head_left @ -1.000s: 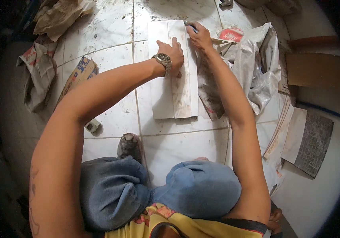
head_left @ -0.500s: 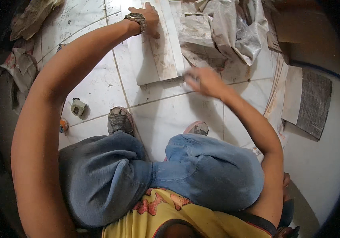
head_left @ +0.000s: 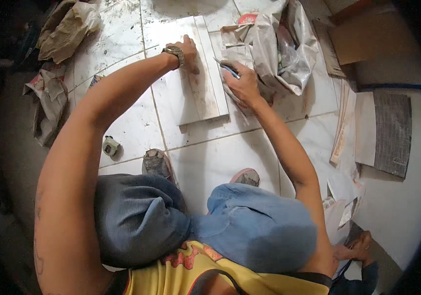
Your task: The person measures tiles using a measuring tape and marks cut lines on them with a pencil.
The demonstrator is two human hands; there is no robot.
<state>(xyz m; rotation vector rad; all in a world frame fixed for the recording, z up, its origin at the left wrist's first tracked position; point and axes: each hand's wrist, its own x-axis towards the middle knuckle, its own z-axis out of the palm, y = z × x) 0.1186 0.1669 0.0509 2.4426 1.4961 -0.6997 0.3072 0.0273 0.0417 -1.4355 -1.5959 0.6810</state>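
A white tile (head_left: 181,104) lies on the floor ahead of me. Along its right part runs a long, brown-stained strip (head_left: 204,95), with a white band of the tile showing beyond it. My left hand (head_left: 188,54), below a metal wristwatch, presses on the strip with its fingers spread. Over the tile's right edge, my right hand (head_left: 244,84) grips a slim pen-like tool (head_left: 230,70), dark and light blue, its thin tip pointing up and left. Whether that tip touches the tile, I cannot tell.
A tape measure (head_left: 111,146) sits left of my shoes. Crumpled sacks (head_left: 289,54) lie right of the tile, more sacks (head_left: 48,98) at left. Tile pieces (head_left: 390,132) rest at right. Another person's hand (head_left: 360,246) shows at lower right.
My right hand has moved up and slightly left from the tile's near corner to beside its right edge; the tool now shows clearly. The left hand still presses on the strip.
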